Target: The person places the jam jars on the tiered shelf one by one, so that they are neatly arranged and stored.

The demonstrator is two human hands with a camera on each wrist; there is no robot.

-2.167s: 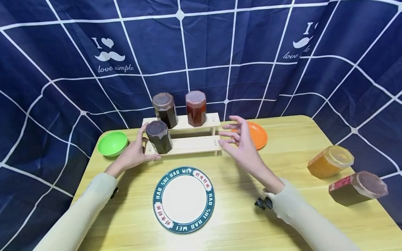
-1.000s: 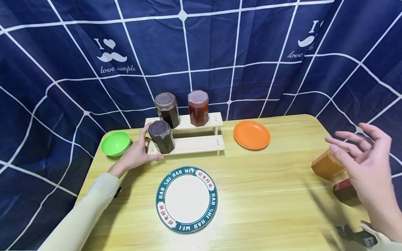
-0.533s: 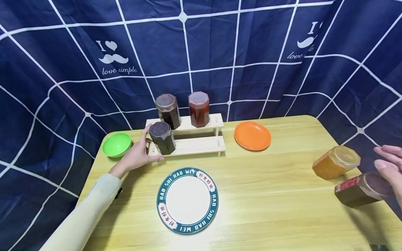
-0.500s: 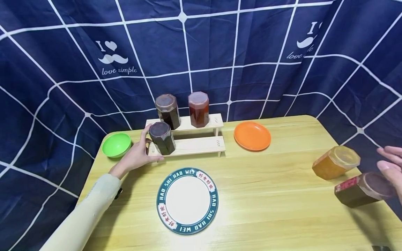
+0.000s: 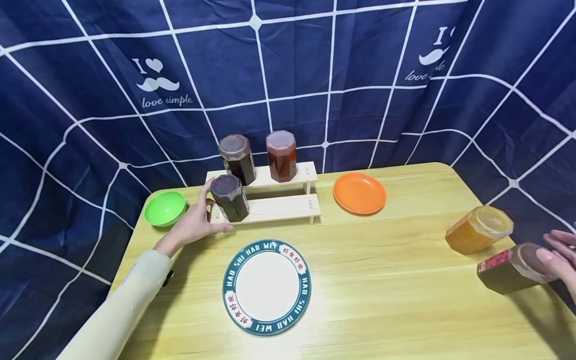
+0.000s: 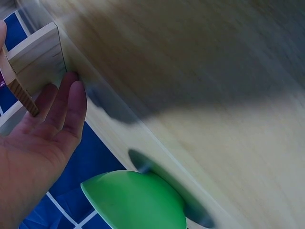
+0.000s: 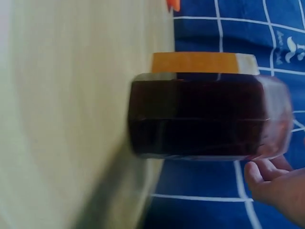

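At the left end of a two-step wooden rack (image 5: 283, 207) is my left hand (image 5: 193, 225). Its thumb lies along the front edge and its fingers are round the back of the lower step, gripping that end. In the left wrist view, fingers (image 6: 71, 109) sit against the rack's end. A dark jar (image 5: 231, 200) stands on the lower step beside this hand. At the right edge, my right hand (image 5: 562, 262) is by the lid of another dark jar (image 5: 508, 272), fingers loosely bent; contact is unclear. The right wrist view shows this jar (image 7: 195, 114) with fingertips near its lid.
The upper step carries a dark jar (image 5: 240, 167) and a reddish jar (image 5: 282, 162). An amber jar (image 5: 472, 235) stands behind the right-hand dark jar. A green bowl (image 5: 164, 209), an orange plate (image 5: 360, 194) and a green-rimmed plate (image 5: 267, 287) lie on the table (image 5: 382, 300).
My right hand has gone from the rack's right end, past the amber jar, to the dark jar's lid at the far right. The left hand has stayed on the rack.
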